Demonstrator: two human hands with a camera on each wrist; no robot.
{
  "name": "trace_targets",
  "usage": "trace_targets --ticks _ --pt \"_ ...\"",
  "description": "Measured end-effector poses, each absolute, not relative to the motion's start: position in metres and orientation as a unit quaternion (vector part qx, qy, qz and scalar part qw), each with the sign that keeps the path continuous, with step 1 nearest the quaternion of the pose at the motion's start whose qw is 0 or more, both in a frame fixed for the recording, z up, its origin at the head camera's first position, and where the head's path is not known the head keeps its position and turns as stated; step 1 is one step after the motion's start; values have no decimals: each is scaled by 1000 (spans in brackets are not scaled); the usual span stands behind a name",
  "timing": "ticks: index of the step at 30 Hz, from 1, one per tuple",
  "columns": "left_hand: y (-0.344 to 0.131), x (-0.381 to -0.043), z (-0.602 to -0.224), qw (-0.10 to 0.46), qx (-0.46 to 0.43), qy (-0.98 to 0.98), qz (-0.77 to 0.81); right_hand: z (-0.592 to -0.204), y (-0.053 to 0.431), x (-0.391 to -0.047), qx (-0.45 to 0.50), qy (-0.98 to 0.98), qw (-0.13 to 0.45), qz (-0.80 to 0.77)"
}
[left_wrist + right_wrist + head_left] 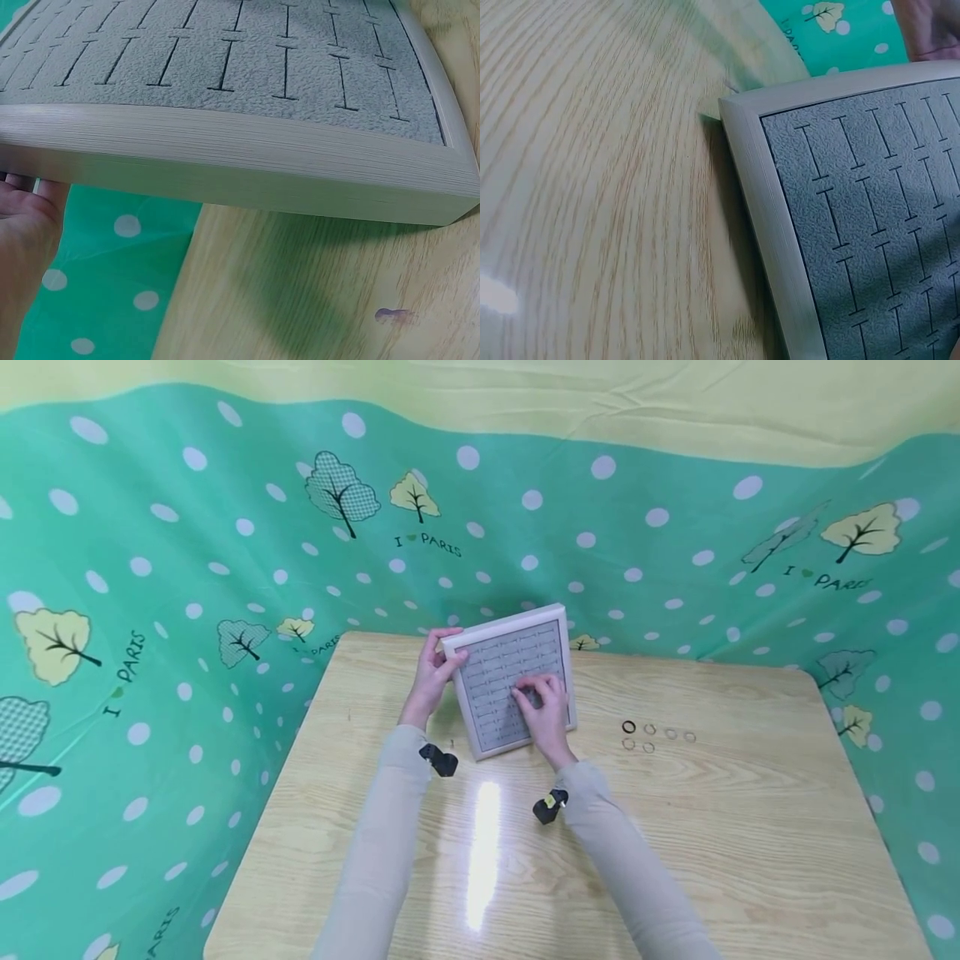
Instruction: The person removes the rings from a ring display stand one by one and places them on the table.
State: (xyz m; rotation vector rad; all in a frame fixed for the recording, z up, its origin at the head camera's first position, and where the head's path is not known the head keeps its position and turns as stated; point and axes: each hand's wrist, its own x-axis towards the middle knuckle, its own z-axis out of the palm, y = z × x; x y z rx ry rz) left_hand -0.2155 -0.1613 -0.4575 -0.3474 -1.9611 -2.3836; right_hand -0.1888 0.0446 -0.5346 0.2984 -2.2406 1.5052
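A ring display tray [487, 693] with a pale frame and grey slotted foam stands tilted toward me on the table. My left hand [435, 670] grips its upper left corner, thumb over the front edge; fingers show under the frame [225, 161] in the left wrist view. Over the foam, my right hand [549, 706] brings thumb and index fingertips together at a slot in the tray's middle. They pinch something tiny there, mostly hidden, and I cannot tell its kind. Rows of I-shaped slots fill the foam [855, 202] in the right wrist view.
To the right of the tray, a black ring [629, 727] and several thin silvery rings [671, 734] lie on the wooden table [720, 827]. A green dotted curtain [525, 502] hangs behind the table's far edge and along its sides.
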Motion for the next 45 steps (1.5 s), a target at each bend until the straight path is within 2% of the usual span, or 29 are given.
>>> trace_targets --ticks 14,21,23,34,45 --pt "-161 -215 -460 10 -100 -637 -764 -533 55 -186 142 -775 193 585" --pt "-163 -224 -478 20 -96 -640 -762 -491 61 -162 137 -751 171 623" --pt "-163 -228 -485 24 -94 -640 -763 -489 65 -159 142 -750 168 624" --pt "-163 -228 -485 28 -91 -639 -763 -494 84 -150 151 -771 105 610" --pt "-163 -226 -479 20 -95 -631 -770 -516 106 -144 102 -768 82 627"
